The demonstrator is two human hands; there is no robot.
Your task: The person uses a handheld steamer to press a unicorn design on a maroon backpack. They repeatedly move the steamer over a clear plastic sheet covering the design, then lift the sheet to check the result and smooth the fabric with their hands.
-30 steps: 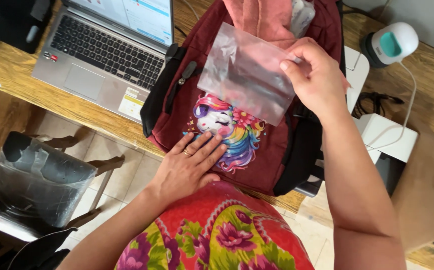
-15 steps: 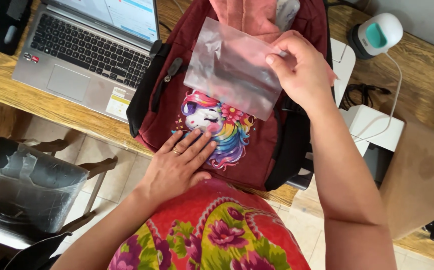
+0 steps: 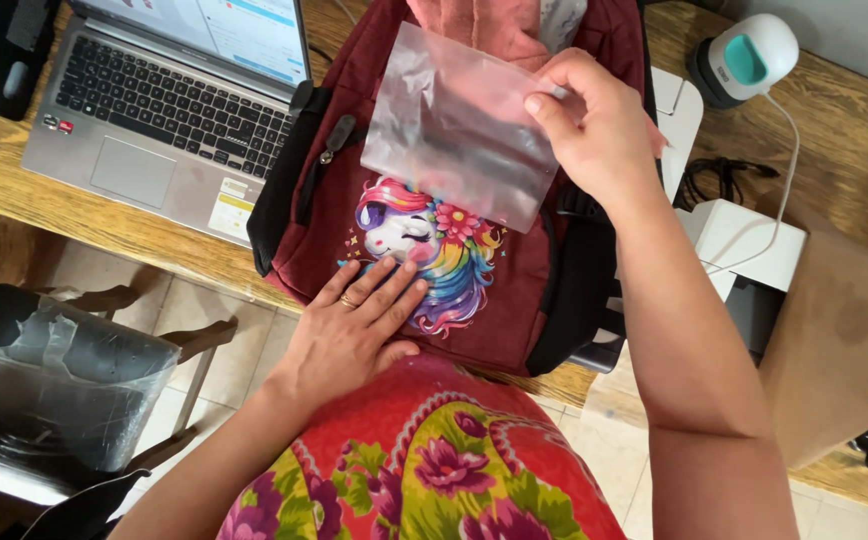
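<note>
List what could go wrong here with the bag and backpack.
The right hand pinches the clear bag by one corner only, so it could slip. The backpack overhangs the table edge, steadied only by the left hand; lifting that hand might let it slide off.

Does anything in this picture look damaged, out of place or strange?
Yes, the chair at the lower left: its seat is wrapped in dark plastic patched with tape, apparently a repair. Otherwise nothing stands out: the right hand holds a clear plastic bag and the left hand lies flat on the maroon backpack.
</note>
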